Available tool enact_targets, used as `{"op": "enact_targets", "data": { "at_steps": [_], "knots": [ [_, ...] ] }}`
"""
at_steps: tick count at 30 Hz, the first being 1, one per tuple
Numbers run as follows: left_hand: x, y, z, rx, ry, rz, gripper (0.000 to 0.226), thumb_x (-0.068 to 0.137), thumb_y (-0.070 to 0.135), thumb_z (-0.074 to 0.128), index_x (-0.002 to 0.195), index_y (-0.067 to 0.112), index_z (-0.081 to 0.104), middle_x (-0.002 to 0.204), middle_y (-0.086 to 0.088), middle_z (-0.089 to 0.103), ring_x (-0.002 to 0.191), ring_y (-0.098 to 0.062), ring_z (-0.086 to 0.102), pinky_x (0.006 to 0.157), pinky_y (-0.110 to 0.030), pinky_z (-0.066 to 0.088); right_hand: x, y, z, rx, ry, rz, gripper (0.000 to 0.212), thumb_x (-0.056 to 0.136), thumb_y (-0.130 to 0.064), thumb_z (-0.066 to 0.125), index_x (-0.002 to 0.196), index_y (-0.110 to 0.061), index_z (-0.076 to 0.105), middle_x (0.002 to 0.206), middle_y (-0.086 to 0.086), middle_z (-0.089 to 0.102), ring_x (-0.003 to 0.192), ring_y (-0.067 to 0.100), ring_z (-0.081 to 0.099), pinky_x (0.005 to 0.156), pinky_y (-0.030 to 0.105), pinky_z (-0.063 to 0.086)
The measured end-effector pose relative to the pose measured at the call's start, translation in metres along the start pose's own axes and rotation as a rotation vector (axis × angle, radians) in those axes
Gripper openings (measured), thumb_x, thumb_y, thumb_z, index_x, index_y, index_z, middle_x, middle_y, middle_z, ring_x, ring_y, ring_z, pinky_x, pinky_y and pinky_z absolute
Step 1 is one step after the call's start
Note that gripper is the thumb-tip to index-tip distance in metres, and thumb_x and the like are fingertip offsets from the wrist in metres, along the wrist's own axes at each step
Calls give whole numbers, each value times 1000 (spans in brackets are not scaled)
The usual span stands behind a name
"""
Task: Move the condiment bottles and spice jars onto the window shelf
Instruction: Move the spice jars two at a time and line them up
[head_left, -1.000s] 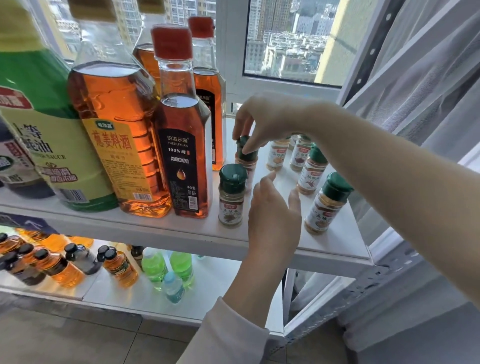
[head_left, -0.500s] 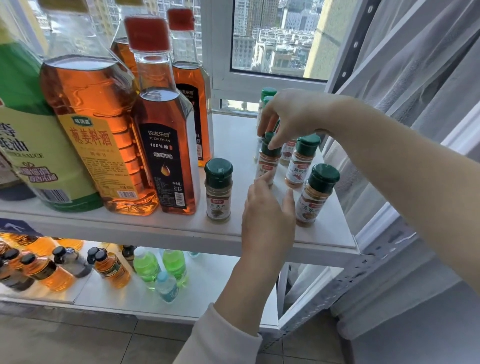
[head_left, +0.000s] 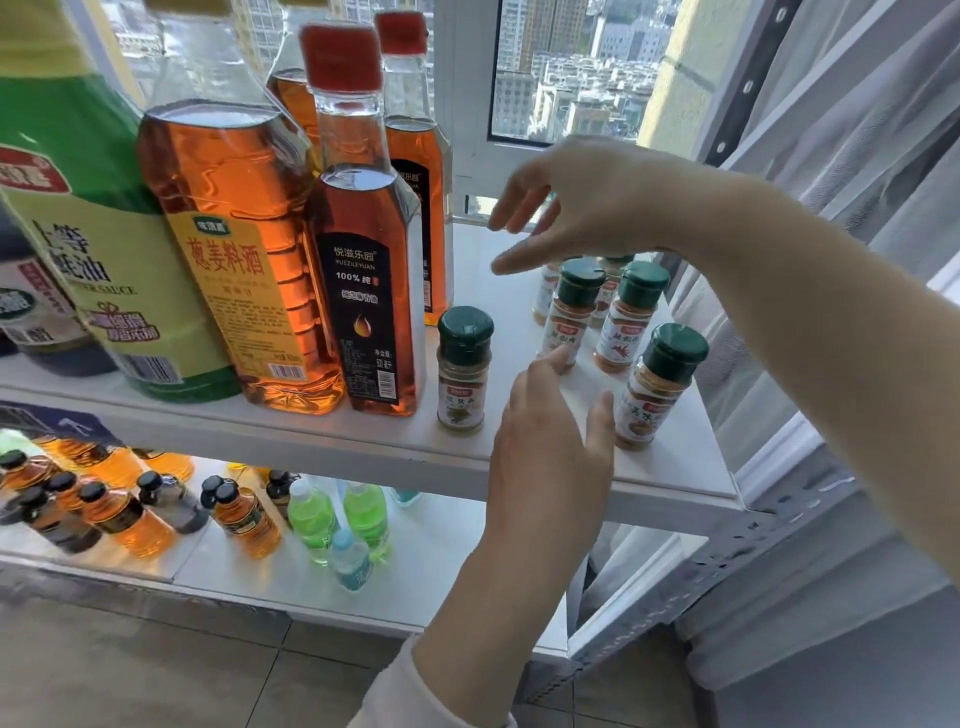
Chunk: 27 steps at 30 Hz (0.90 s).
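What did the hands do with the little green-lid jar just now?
The right hand slid the spice jar rightward into the group of jars, then let go and lifted, fingers open. The left hand stayed open just in front of it. The big bottles and the front jar stayed put.

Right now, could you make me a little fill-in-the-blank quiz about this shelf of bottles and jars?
1. The lone spice jar has a ___ cap.
2. The oil bottle beside it has a ___ cap.
3. The right hand, fingers spread, holds ___.
Missing words: green; red; nothing.
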<state>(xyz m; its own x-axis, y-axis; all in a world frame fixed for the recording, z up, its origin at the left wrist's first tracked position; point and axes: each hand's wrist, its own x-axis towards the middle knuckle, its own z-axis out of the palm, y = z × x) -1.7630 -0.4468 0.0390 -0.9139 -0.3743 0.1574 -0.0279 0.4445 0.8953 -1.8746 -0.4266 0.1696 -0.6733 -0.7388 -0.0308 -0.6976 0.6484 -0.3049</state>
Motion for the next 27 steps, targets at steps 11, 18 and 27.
{"op": "enact_targets", "data": {
  "at_steps": [11,18,27],
  "knots": [
    [-24,-22,-28,-46,2,-63,28,93,34,46,121,30,46,125,15,53,108,1,50,88,-16,40,3,-35,40,-161,-113,-74,33,76,-32,74,105,-20,67,101,-3,68,85,14,66,76,28,55],
    [-12,-32,-43,-101,2,-24,11,92,33,48,100,28,54,95,10,66,90,-5,61,74,-15,46,-15,-8,23,-128,-83,30,33,75,-32,74,105,-24,62,99,-6,62,87,13,60,66,22,46],
    [9,-42,-38,-56,-3,-6,24,89,31,56,111,22,52,89,21,56,79,10,55,66,-3,43,-35,11,21,-165,-71,60,32,71,-38,76,99,-26,66,97,-8,64,83,8,59,71,25,48]
  ]
}}
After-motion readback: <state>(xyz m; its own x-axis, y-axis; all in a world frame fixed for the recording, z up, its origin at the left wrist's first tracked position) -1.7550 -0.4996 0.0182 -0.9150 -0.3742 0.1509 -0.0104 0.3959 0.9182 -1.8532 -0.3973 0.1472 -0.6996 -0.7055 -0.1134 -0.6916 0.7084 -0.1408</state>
